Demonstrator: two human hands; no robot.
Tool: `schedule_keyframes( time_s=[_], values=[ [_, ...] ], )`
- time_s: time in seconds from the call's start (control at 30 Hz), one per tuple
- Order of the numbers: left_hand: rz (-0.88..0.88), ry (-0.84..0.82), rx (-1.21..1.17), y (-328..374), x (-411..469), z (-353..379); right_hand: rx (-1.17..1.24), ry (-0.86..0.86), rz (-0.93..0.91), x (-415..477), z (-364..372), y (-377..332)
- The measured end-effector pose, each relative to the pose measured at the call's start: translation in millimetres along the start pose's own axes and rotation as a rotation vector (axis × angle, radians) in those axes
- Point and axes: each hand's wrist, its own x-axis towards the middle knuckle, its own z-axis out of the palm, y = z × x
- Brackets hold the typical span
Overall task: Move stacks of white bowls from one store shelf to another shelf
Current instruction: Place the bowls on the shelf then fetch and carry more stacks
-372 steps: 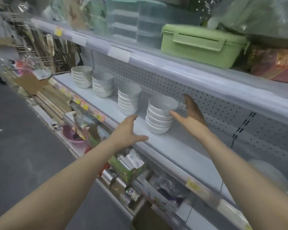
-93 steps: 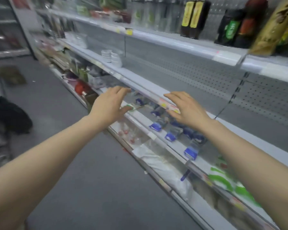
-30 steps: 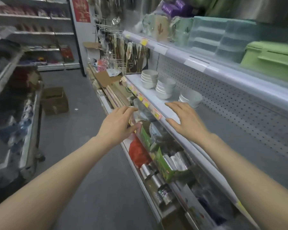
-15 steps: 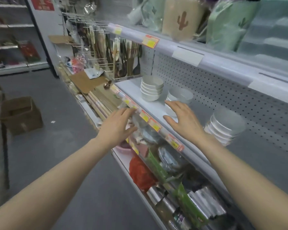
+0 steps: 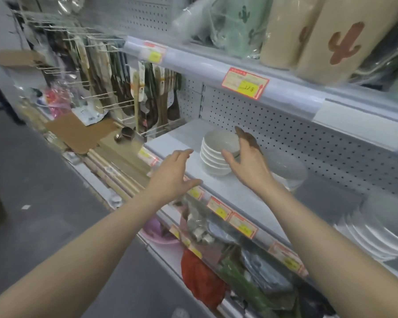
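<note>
Right hand [image 5: 248,164] wide around bowl stack [image 5: 213,160], maybe touching; left hand [image 5: 170,180] spread, empty.

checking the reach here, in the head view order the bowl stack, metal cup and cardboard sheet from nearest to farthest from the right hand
1. Stack of white bowls: on the shelf, right at the right hand, between thumb and fingers.
2. Small metal cup: to the left, past the shelf end.
3. Brown cardboard sheet: further left still.

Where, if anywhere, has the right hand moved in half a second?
Yes: the right hand has gone leftward along the shelf, from in front of the second bowl stack to the right side of the end stack.
</note>
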Motion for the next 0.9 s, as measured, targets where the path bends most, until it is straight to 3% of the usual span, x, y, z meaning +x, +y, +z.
schedule_keyframes(
  time_s=[0.3, 0.5, 0.73, 0.9],
  values=[
    [-0.026, -0.273, -0.257, -45, 95, 33, 0.131, -0.141, 0.356, 77, 26, 14],
    [0.062, -0.468, -0.517, -62, 134, 58, 0.168, -0.222, 0.364, 79, 24, 9],
    [0.148, -0.582, -0.699, -74, 161, 80, 0.162, -0.323, 0.485, 80, 24, -2],
    [0.218, -0.595, -0.789, -76, 170, 81, 0.169, -0.223, 0.566, 81, 32, -11]
  ],
)
